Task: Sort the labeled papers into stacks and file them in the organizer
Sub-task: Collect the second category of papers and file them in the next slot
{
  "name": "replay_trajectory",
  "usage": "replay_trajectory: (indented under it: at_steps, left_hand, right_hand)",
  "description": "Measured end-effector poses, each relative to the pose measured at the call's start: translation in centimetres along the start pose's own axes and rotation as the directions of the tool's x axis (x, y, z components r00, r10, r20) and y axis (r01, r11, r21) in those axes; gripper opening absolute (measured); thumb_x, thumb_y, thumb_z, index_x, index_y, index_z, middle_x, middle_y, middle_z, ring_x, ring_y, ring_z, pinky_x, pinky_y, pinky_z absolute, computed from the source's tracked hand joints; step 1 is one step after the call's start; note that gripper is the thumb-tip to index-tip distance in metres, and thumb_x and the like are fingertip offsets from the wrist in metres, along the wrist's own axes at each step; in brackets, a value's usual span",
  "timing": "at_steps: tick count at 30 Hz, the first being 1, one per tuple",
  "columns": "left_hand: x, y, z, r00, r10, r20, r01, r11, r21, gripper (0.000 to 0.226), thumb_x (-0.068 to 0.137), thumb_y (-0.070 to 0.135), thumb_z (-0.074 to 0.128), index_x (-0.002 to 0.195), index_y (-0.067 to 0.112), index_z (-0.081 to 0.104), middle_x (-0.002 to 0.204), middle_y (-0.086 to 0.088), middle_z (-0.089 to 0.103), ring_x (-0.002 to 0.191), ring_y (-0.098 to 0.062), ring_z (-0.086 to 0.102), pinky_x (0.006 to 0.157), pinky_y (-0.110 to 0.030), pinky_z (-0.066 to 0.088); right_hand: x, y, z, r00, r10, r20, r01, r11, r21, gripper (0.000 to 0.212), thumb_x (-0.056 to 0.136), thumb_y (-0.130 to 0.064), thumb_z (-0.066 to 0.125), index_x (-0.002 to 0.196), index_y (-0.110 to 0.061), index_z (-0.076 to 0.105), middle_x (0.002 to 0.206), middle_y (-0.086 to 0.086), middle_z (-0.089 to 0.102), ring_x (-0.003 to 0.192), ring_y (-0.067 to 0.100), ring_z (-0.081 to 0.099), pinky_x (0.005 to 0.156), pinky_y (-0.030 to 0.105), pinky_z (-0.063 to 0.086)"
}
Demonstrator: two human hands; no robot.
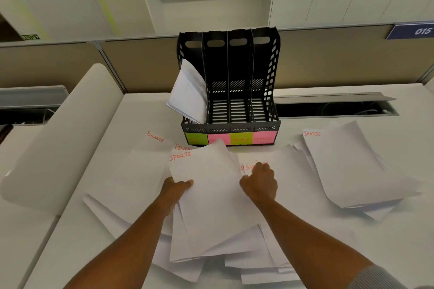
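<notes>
A black four-slot organizer (242,110) stands at the desk's back, with green and pink sticky labels along its front. White papers (187,94) lean in its leftmost slot; the other three slots look empty. My left hand (177,189) grips the left edge of a lifted sheaf of papers headed SPORTS (211,192). My right hand (259,183) rests with curled fingers on a flat sheet marked SPORTS (291,171) to the right. A stack headed FINANCE (131,171) lies at the left. Another SPORTS stack (352,166) lies at the right.
Loose sheets (256,263) spread untidily under my forearms near the desk's front. A large roll of white paper (63,138) lies along the left. An open cable trough (335,107) runs behind the right stack. A partition wall stands behind the organizer.
</notes>
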State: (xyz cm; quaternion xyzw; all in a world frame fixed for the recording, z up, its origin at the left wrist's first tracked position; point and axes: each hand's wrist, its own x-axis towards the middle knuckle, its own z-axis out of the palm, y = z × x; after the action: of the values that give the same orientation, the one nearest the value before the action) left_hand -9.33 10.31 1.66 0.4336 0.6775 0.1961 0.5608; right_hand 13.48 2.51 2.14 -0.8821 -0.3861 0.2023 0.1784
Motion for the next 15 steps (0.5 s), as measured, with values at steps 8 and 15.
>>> replay_trajectory:
  at_steps: [8, 15]
  left_hand:
    - [0.2, -0.3, -0.8, 0.995, -0.006, -0.1, 0.018, 0.993, 0.115, 0.046, 0.086, 0.008, 0.067, 0.129, 0.002, 0.053, 0.114, -0.015, 0.061, 0.097, -0.027, 0.056, 0.079, -0.033, 0.048]
    - [-0.2, 0.7, 0.0, 0.999, 0.014, -0.048, -0.009, 0.995, 0.099, 0.042, 0.088, 0.014, 0.068, 0.128, 0.008, 0.054, 0.112, -0.009, 0.06, 0.098, -0.027, 0.056, 0.085, -0.036, 0.049]
  right_hand:
    - [-0.3, 3.1, 1.3, 0.999, -0.036, 0.002, 0.036, 0.975, -0.221, 0.06, 0.077, -0.057, 0.058, 0.118, -0.014, 0.049, 0.121, 0.006, 0.046, 0.111, 0.025, 0.045, 0.09, 0.039, 0.045]
    - [-0.3, 2.9, 1.0, 0.997, -0.078, -0.002, 0.075, 0.96, -0.27, 0.018, 0.083, -0.025, 0.048, 0.092, -0.011, 0.057, 0.105, 0.005, 0.05, 0.097, 0.023, 0.048, 0.082, 0.036, 0.044]
